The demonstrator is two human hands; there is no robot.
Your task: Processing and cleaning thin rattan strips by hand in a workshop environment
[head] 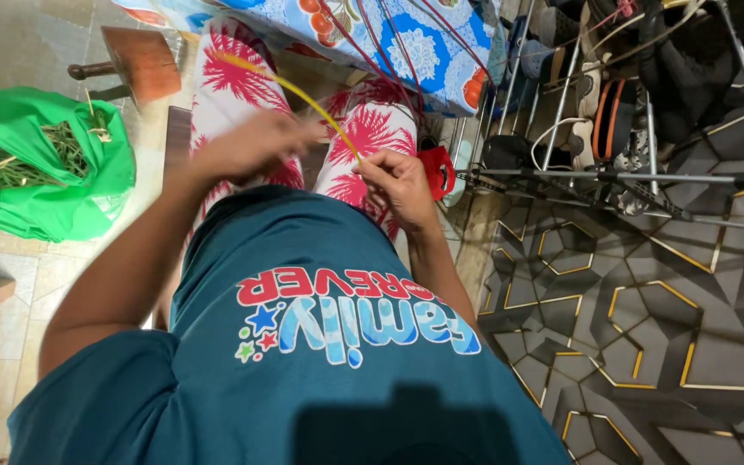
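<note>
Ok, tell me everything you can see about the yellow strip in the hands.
The yellow strip is a long, thin, flat band, seemingly flexible plastic or cane. It arcs from upper left, over the red-patterned lap, down to the right hand, which pinches its lower end. The left hand, blurred, sits beside its middle; whether it grips it is unclear. Its far end hangs free.

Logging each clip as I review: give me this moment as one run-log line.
left hand: blurred, on yellow strip | right hand: pinching strip's lower end | green bag: on floor at left | red strands: ahead
</note>
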